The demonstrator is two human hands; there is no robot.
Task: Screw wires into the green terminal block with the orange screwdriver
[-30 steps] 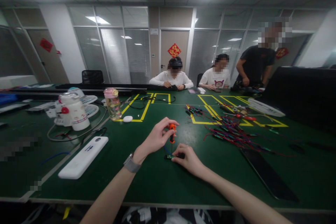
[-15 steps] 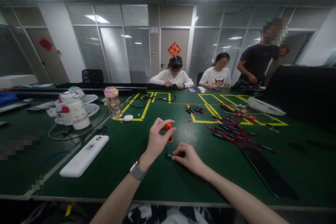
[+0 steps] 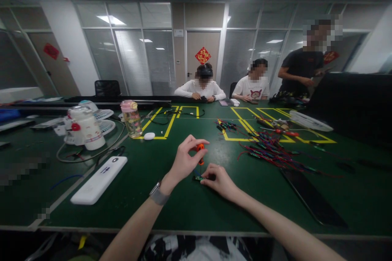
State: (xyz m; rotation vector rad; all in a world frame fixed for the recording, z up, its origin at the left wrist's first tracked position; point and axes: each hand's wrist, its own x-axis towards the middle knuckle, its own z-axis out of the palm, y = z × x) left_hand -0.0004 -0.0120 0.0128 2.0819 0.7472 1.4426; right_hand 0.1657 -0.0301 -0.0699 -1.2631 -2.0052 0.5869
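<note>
My left hand (image 3: 183, 161) pinches the orange handle of a small screwdriver (image 3: 200, 151) held upright, tip down on a tiny green circuit board (image 3: 198, 178) lying on the green table (image 3: 183, 208). My right hand (image 3: 219, 180) presses fingertips on the board's right end and holds it flat. A grey watch sits on my left wrist.
A heap of red and black wired parts (image 3: 269, 149) spreads to the right. A white flat device (image 3: 99, 174), a pink-capped bottle (image 3: 131, 119), a white jug (image 3: 87, 128) and cables lie to the left. A dark slab (image 3: 312, 200) lies right. Three people are at the far side.
My left fingers have shifted round the screwdriver handle, as in turning it. The right hand stays on the board. The standing person at the far right has moved slightly.
</note>
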